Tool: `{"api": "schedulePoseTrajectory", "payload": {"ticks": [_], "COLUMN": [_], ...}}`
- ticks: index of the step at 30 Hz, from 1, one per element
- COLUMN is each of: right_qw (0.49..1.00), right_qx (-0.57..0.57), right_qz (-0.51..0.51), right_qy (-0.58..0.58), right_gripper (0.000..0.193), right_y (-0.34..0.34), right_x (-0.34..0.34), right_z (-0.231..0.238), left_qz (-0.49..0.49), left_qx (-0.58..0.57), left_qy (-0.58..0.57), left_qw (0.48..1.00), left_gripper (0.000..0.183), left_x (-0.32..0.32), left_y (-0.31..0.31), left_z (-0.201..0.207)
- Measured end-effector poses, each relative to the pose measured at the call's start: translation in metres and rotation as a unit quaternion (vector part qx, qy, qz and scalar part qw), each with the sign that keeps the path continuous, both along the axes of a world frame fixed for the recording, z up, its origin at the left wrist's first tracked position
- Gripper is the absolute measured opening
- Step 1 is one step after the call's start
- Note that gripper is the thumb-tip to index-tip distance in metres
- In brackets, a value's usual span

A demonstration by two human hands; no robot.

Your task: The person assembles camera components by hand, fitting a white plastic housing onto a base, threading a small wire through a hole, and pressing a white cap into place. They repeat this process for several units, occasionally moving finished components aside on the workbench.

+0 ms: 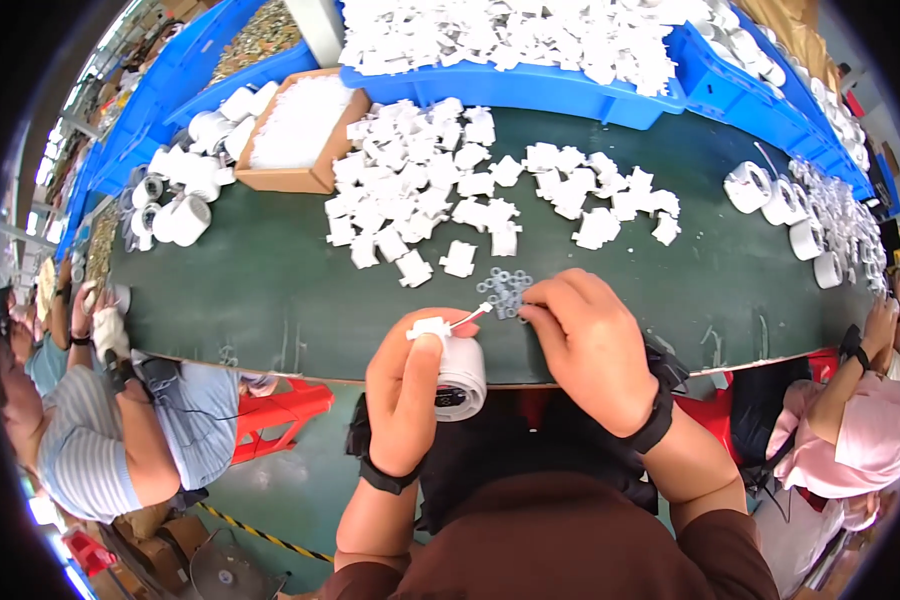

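White cylinder (467, 362) sticks out rightward from the left grip (401, 395).

Wired white cylinder (471, 368), small grey rings (507, 287) heaped just beyond

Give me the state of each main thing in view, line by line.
White cylinder: held, dark end exposed
Left hand: closed around it
Wired plug: unconnected
Grey rings: loose, piled
Right hand: at that pile, grip unclear
White plastic parts: loose, in clusters
Carton: open, filled
Central blue bin: open, heaped full
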State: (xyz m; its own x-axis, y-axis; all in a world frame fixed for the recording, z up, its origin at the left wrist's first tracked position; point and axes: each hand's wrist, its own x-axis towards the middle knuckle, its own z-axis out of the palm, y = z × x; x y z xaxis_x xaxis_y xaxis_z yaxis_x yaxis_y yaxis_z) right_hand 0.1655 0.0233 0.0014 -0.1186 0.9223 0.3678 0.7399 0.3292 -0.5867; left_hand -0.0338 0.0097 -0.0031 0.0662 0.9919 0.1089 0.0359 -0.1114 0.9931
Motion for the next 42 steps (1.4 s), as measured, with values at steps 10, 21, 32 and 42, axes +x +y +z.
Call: {"api": "schedulePoseTrajectory", "payload": {"ticks": [10,21,32,42], "right_qw": [0.977,0.908,0.840,0.782], "right_qx": [-0.150,-0.220,-0.307,-0.329], "right_qz": [-0.043,0.121,0.132,0.108], "right_qy": [0.148,0.334,0.427,0.519], "right_gripper": [0.006,0.017,0.012,0.013], "right_y": [-0.003,-0.028,-0.020,-0.022], "right_x": [0.018,0.022,0.011,0.004], "right_z": [0.014,0.027,0.015,0.016], "left_qz": [-0.038,-0.038,-0.051,0.021], "left_qx": [-0.039,0.267,0.280,0.327], "left_qy": [0.042,0.342,0.300,0.255], "left_qw": [0.998,0.900,0.910,0.910], "left_gripper": [0.030,0.032,0.043,0.041], "left_x": [-0.003,0.022,0.020,0.022], "left_y": [0.001,0.002,0.000,-0.001], "left_z": [0.002,0.004,-0.005,-0.023]}}
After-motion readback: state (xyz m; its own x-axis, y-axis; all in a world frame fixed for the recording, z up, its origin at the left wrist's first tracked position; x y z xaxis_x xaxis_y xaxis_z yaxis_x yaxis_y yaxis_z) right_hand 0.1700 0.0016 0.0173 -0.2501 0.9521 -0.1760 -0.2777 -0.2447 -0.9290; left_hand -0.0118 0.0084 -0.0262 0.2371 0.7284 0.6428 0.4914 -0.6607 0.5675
